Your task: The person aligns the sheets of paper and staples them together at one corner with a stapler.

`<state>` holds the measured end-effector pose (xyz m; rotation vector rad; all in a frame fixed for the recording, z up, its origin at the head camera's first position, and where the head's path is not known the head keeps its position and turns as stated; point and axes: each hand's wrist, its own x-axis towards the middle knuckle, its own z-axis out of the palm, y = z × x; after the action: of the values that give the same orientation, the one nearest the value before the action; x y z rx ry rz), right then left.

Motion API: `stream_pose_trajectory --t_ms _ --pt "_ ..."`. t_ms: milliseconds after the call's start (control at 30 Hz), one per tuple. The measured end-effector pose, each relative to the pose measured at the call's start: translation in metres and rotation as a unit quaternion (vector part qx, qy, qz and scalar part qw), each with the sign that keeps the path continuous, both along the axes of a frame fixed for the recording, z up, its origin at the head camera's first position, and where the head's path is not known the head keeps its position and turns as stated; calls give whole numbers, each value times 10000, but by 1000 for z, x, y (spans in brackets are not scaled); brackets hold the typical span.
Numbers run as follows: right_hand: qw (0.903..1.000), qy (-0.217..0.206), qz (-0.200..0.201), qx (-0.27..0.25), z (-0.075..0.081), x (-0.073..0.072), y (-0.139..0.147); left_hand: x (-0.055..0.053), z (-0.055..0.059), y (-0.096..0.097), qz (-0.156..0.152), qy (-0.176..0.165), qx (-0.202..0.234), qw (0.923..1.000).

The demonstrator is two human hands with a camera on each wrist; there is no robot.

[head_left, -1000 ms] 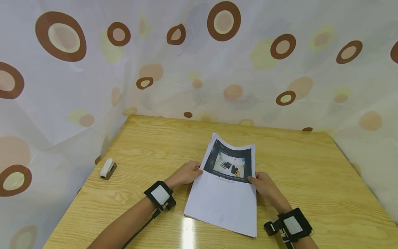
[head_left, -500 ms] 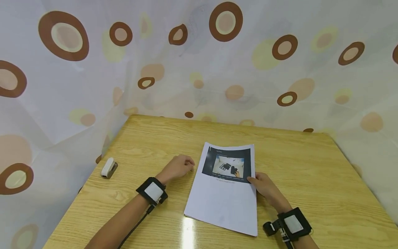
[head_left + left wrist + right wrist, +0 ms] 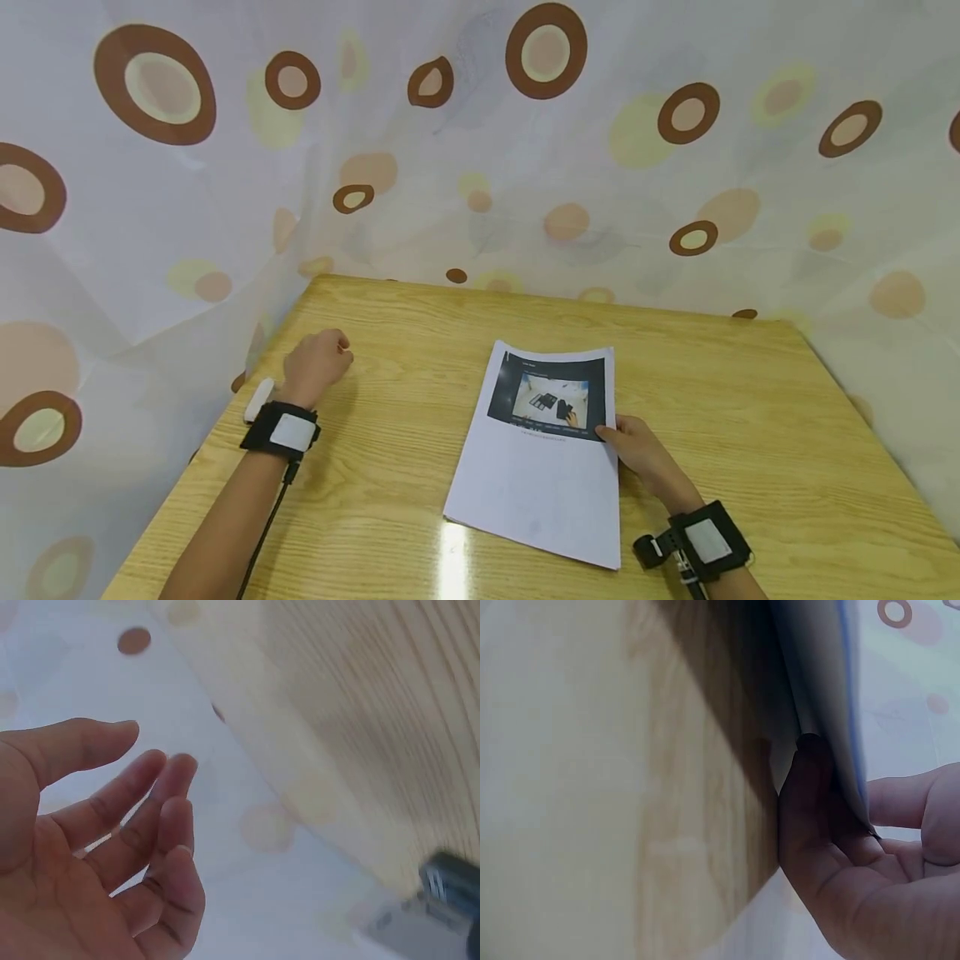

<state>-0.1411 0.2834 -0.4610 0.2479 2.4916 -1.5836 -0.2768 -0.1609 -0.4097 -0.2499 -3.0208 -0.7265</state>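
Note:
My right hand (image 3: 637,450) pinches the right edge of a stack of printed paper (image 3: 536,500), thumb on top and fingers underneath. The top sheet carries a dark printed picture in its upper half. From the right wrist view, the fingers (image 3: 806,802) reach under the sheets, whose edge bends up off the table. At the left of the table, my left hand (image 3: 315,362) is raised beside a small white and grey stapler (image 3: 258,400), which the wrist partly hides. Its fingers (image 3: 176,825) curl loosely around nothing in the left wrist view.
The wood-grain table (image 3: 405,350) is bordered by a patterned curtain (image 3: 450,167) at the back and sides. Black bands (image 3: 281,429) with white patches and cables sit on both wrists.
My left hand has let go of the paper's left edge and moved left to the stapler. The paper's top left corner has dropped. My right hand keeps its grip.

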Motion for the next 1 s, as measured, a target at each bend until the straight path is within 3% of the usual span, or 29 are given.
stream_pose_trajectory --t_ms 100,200,333,433,533,700,1000 --pt "10000 -22 -5 65 -1 1 0 0 3 -16 251 381 -307 9985" --pt "10000 -45 -20 74 -2 1 0 2 2 -26 288 858 -679 9936" --pt "9999 -67 -41 68 -3 1 1 5 -5 -37 550 1007 -949 9889" --pt "9999 -50 -38 122 -3 1 1 7 -10 -45 975 829 -930 9874" --pt "9999 -68 -34 148 -2 1 0 6 -10 -55 1169 539 -864 9879" --pt "9998 -146 -20 135 1 0 0 7 -9 -69 1159 -119 -579 9915" --pt "9998 -183 -37 105 2 -1 -2 12 -7 -74 1087 -514 -521 9914"
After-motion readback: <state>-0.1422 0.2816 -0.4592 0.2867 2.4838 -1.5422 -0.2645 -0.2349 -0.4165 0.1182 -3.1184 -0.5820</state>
